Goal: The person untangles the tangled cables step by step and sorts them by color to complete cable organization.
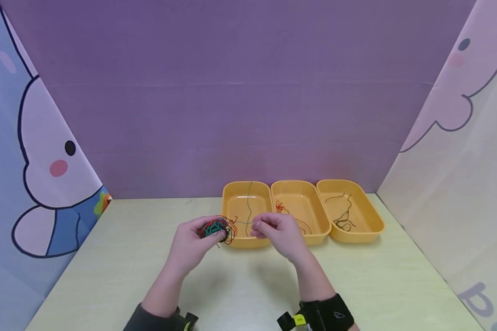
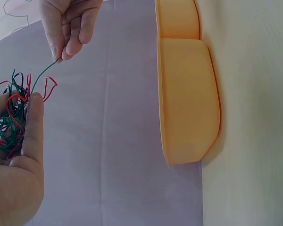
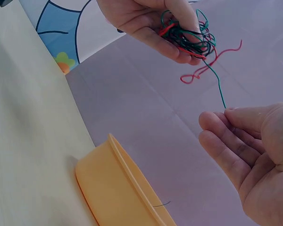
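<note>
My left hand grips a tangled bundle of red, green and black wires, with loops and loose ends sticking out past the fingers. Between thumb and forefinger, my right hand pinches the end of one green wire, which runs across from the bundle. In the right wrist view a red wire dangles in loops below the bundle. Both hands are raised in front of the yellow trays. The left tray holds a thin green wire that lies over its far rim.
Three yellow trays stand side by side against the purple backdrop. Red wires lie in the middle tray, black wires in the right tray. Printed cartoon panels flank the pale table.
</note>
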Available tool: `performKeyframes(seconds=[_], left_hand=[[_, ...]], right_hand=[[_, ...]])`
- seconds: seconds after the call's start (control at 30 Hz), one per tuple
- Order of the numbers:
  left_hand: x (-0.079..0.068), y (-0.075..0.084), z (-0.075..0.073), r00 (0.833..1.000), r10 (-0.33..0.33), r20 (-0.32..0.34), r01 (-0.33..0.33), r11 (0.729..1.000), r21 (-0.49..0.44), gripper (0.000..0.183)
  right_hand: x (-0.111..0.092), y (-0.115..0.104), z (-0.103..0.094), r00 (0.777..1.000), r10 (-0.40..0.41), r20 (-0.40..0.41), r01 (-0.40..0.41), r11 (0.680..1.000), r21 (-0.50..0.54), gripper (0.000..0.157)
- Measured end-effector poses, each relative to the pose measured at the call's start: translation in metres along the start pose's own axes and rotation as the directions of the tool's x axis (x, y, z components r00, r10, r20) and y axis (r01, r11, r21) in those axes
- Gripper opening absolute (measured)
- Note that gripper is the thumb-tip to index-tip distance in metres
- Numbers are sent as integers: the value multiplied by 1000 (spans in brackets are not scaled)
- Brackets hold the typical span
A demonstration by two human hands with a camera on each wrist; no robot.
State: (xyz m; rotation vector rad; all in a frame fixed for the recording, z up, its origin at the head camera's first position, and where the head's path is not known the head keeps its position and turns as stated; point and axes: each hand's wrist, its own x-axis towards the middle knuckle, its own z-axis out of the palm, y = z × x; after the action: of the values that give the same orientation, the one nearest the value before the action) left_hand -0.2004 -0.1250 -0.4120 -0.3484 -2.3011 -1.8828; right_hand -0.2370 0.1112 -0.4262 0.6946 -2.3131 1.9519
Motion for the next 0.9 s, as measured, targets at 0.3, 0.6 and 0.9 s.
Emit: performKeyframes(seconds=[0.3,0.6,0.9], left_hand=[[0,0,-2,1000,6,-6,-6,1000,2,29],[0,-2,-3,1000,5,0,-5,1000,16,28],[0,-1,-4,1000,-7,-2,7,1000,8,29]], right_hand=[[0,0,-7,1000,18,-3,-18,1000,26,9],[-1,-3,-12,999,23,-25,-22,999,40,9],[-1,-4,-14,999,26,-40,-23,998,61,8]])
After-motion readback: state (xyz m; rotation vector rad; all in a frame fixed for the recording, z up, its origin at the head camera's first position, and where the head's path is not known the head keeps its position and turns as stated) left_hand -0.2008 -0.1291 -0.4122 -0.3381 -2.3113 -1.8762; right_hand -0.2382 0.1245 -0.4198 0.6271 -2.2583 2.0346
